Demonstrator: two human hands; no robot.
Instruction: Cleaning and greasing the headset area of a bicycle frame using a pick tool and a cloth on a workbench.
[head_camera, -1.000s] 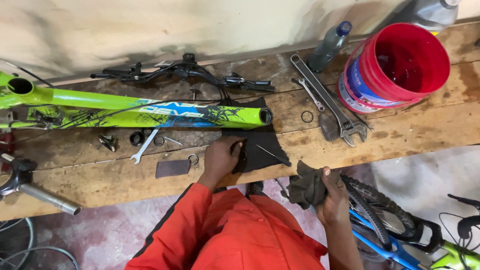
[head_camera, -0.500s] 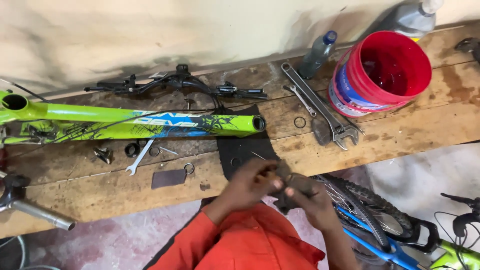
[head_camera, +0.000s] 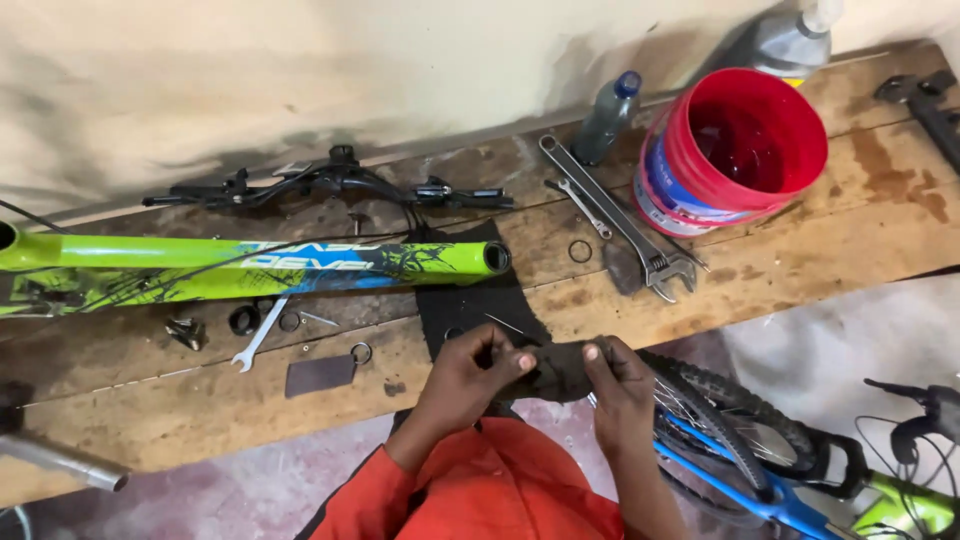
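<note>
Dark crumpled rag (head_camera: 556, 368), possibly cloth, held at bench's front edge, bunched, above black mat.

Left hand (head_camera: 470, 372) lifted off the black cloth on the workbench (head_camera: 800, 260) and drawn back past its front edge. Now pinching the dark rag (head_camera: 556, 368) together with the right hand (head_camera: 618, 385), formerly lower and alone with it.

The long metal bicycle frame tube (head_camera: 250, 266) is lime green with a blue patch, white lettering and black scribbled graphics. The round plastic bucket (head_camera: 735, 150) at the wooden workbench's (head_camera: 800, 270) back right is red, with a blue and white band on its wall. The bench is brown, stained darker in patches. The crumpled cloth (head_camera: 555, 370) between the left hand (head_camera: 470, 375) and right hand (head_camera: 615, 385) is black. The sleeve (head_camera: 470, 495) is orange-red. The long steel adjustable wrench (head_camera: 615, 220) is silver-grey.
</note>
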